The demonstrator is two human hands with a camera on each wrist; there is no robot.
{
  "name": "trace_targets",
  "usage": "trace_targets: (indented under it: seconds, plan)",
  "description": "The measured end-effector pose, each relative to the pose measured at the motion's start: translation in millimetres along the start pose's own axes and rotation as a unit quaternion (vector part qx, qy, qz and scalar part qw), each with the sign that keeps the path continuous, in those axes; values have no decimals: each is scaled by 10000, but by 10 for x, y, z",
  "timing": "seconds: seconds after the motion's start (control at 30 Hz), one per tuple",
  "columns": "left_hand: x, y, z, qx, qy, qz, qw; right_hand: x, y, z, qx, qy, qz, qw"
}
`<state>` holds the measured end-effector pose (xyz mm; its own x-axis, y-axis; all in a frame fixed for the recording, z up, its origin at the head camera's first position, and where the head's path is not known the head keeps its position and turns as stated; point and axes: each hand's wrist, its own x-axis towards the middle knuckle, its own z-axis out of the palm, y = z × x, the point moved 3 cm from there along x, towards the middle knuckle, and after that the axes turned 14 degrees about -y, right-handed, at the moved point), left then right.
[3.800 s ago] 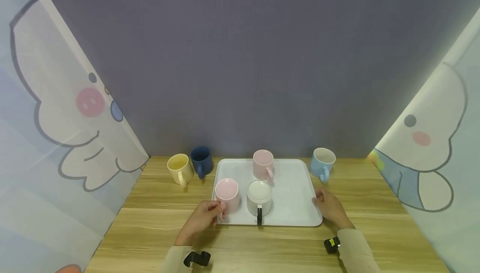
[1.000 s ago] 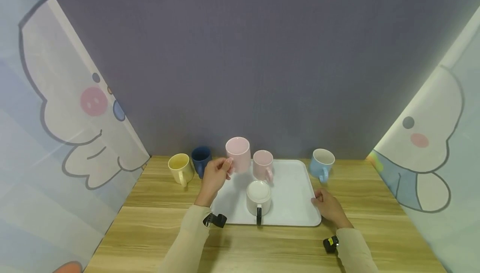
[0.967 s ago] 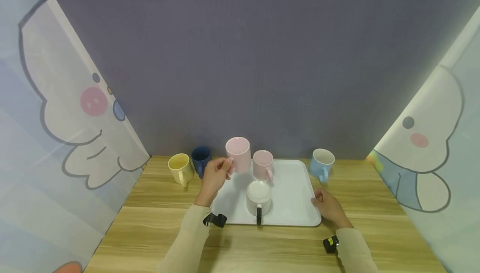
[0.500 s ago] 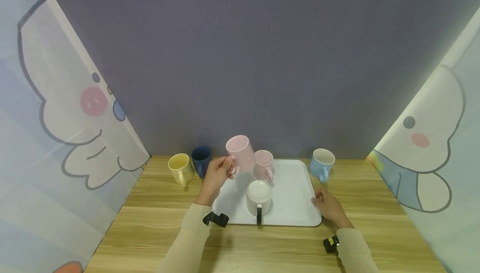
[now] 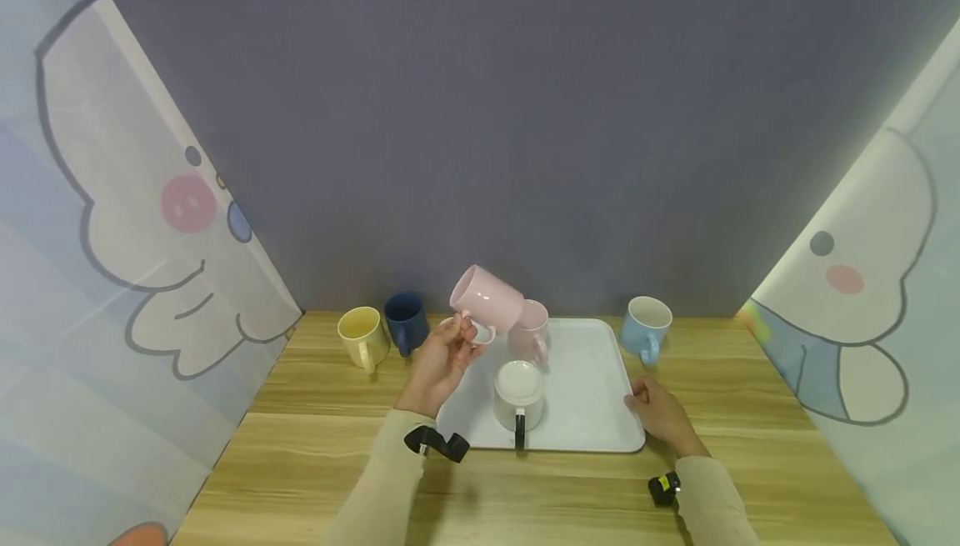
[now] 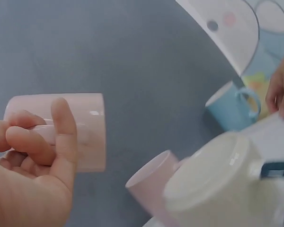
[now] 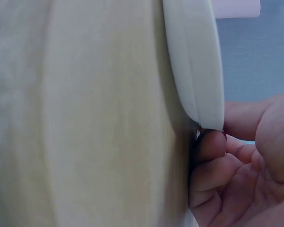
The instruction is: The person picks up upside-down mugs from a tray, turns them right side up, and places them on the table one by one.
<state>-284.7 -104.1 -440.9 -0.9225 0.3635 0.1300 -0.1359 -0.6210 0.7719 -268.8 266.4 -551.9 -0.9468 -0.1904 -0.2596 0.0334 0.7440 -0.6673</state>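
Observation:
My left hand (image 5: 438, 367) grips a pale pink mug (image 5: 491, 300) by its handle, in the air over the back left of the white tray (image 5: 588, 396). The mug is tipped well over, one end facing up and left in the head view. My right hand (image 5: 663, 417) pinches the tray's right edge; in the right wrist view its thumb lies on one face and curled fingers (image 7: 213, 144) on the other. On the tray, a white mug (image 5: 517, 383) with a black handle sits base up. Behind it a second pink mug (image 5: 527, 338) stands upright, partly covered by the held one.
Left of the tray, a yellow mug (image 5: 362, 336) and a dark blue mug (image 5: 406, 325) stand on the wooden table (image 5: 315, 446). A light blue mug (image 5: 646, 329) is beyond the tray's right back corner. A grey panel (image 5: 480, 112) rises behind the table.
My left hand has lifted the pink mug from the tray's front left, moved it back, and turned it from vertical to steeply tilted. My right hand stays at the tray edge.

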Motion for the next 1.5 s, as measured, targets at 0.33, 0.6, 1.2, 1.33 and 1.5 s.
trace_targets:
  seconds: [0.33, 0.6, 1.2, 1.33, 1.5]
  plan:
    - [7, -93, 13, -1577, -276, 130, 9870, -14, -8, -3, 4, 12, 39, 10000]
    - [32, -148, 45, -2126, -508, 227, 9756, -30, -30, 3, 157, -61, 168, 9997]
    - [44, -242, 110, -2472, -756, 376, 9653, -24, -35, -3, 120, -76, 241, 9996]
    - [48, -251, 124, -2554, -754, 388, 9631, -31, -50, -3, 143, -65, 258, 9995]
    - [50, -261, 156, -2524, -691, 457, 9641, -20, -37, -2, 190, -35, 221, 9996]
